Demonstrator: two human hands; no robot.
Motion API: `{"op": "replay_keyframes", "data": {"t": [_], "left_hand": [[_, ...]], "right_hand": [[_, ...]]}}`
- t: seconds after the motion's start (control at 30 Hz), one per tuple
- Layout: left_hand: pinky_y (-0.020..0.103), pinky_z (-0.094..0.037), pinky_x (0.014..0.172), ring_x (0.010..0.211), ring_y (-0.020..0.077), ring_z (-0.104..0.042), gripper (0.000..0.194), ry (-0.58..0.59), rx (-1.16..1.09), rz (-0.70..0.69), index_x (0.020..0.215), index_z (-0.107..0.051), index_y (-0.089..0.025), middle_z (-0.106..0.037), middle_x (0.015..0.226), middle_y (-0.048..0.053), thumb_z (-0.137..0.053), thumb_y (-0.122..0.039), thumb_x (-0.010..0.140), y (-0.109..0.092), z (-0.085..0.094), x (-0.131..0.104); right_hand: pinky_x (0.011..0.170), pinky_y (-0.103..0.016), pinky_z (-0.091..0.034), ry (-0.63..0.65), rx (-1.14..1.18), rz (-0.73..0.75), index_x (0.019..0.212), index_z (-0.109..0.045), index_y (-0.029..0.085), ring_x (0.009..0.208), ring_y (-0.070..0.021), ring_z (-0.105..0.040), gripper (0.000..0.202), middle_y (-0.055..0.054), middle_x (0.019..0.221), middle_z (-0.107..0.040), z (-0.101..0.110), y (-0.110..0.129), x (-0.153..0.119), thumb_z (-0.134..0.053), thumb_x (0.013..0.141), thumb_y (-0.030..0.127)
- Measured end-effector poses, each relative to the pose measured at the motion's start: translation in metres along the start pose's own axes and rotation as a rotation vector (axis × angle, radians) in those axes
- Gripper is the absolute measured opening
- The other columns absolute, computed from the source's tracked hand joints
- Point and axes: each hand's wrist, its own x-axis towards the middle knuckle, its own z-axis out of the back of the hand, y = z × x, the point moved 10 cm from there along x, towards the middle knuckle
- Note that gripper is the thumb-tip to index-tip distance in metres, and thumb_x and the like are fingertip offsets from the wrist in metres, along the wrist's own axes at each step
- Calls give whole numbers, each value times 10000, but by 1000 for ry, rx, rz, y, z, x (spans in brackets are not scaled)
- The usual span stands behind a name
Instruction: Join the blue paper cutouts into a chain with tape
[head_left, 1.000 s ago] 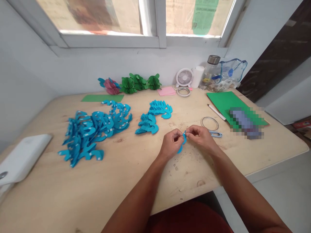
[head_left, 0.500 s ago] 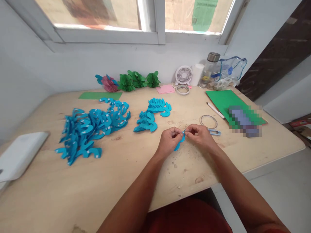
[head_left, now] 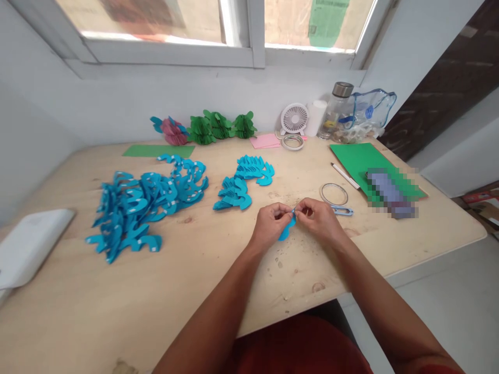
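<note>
Between my two hands is a small blue paper cutout (head_left: 286,230) with a curved edge, held just above the table. My left hand (head_left: 272,223) pinches it from the left, and my right hand (head_left: 315,217) is closed at its upper tip, the fingertips nearly touching. A tiny whitish spot shows where the fingers meet; its kind is too small to make out. Left of my hands sit folded blue paper pieces (head_left: 236,193), and farther left a large heap of blue paper cutouts (head_left: 152,195) with white squares on them.
Right of my hands lie a tape roll (head_left: 334,194), a blue cutter (head_left: 343,211), a white pen (head_left: 345,175) and green paper (head_left: 356,156). Along the wall stand green paper flowers (head_left: 220,126), a small fan (head_left: 294,119) and a bottle (head_left: 336,111). A white device (head_left: 33,246) sits at left.
The view has shifted very slightly. Both hands stay in nearly the same pinch on the blue paper cutout, with only small finger movement.
</note>
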Motion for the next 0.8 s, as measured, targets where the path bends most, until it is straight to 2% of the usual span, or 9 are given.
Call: {"op": "replay_keyframes", "data": {"t": [0.6, 0.8], "left_hand": [[171, -356, 438, 438, 59, -449, 65, -6, 21, -23, 606, -610, -137, -551, 515, -25, -598, -190, 643, -1, 0, 0], [172, -356, 456, 486, 71, -476, 69, -50, 59, -76, 599, -618, -135, -579, 558, -13, -578, -181, 632, -2, 3, 1]], "right_hand": [[561, -216, -374, -46, -44, 43, 659, -573, 184, 582, -114, -526, 72, 4, 621, -603, 3, 8, 0, -514, 699, 176], [561, -215, -373, -51, -35, 35, 659, -591, 182, 582, -114, -524, 82, 4, 620, -606, 4, 9, -2, -522, 702, 188]]}}
